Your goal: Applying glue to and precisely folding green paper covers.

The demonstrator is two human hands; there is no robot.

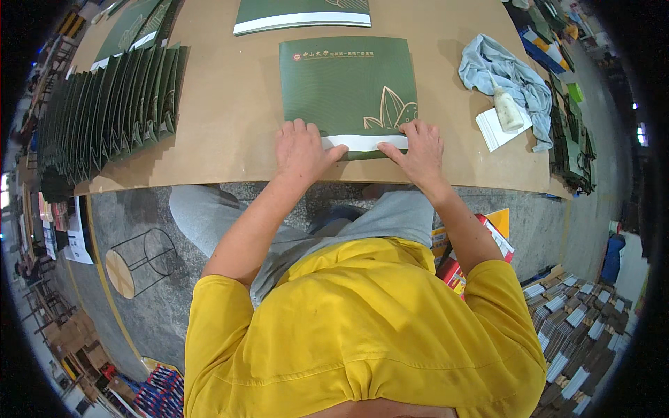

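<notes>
In front of me on the table lies a flat green printed piece, which looks like a paper bag, with pale gold leaf line art at its lower right. A white strip runs across its near edge. My left hand is at the strip's left end, fingers bent and thumb pressed on it. At the right end my right hand grips in the same way, with its thumb on the strip. The undersides of both ends are hidden by my fingers. Beyond lies another green piece with a white edge.
Many folded green pieces stand in a row at the left of the brown tabletop. On the right are a light blue cloth, a whitish squeeze bottle and white cards. A round-seated stool lies on the floor.
</notes>
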